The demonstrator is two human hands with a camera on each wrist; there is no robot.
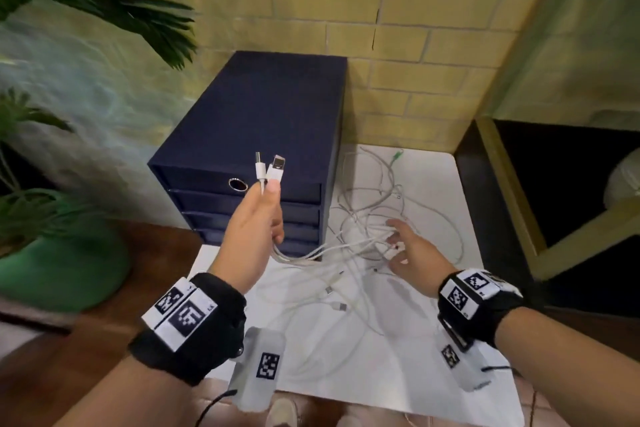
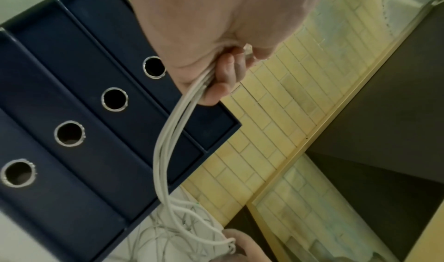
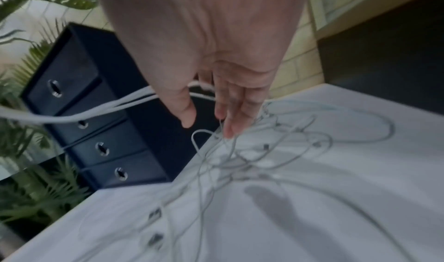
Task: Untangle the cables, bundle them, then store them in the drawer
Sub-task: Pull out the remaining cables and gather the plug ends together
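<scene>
My left hand (image 1: 266, 198) is raised in front of the navy drawer unit (image 1: 263, 107) and grips a few white cable strands (image 2: 173, 133). Two plug ends (image 1: 272, 166) stick up above its fingers. The strands sag to the right into a tangle of thin white cables (image 1: 374, 204) on the white table (image 1: 398, 374). My right hand (image 1: 401, 243) hovers over the tangle with fingers straight and thumb apart (image 3: 216, 117). The strands (image 3: 96, 110) pass between its thumb and fingers, and its fingertips (image 3: 228, 131) touch the tangle (image 3: 264, 152). All drawers of the unit (image 2: 72, 76) are closed.
A green pot with a leafy plant (image 1: 59, 253) stands at the left beside the table. A yellow brick wall (image 1: 398, 28) is behind. At the right is a dark opening with a yellow frame (image 1: 519, 201). Loose cable plugs (image 1: 337, 305) lie on the table near me.
</scene>
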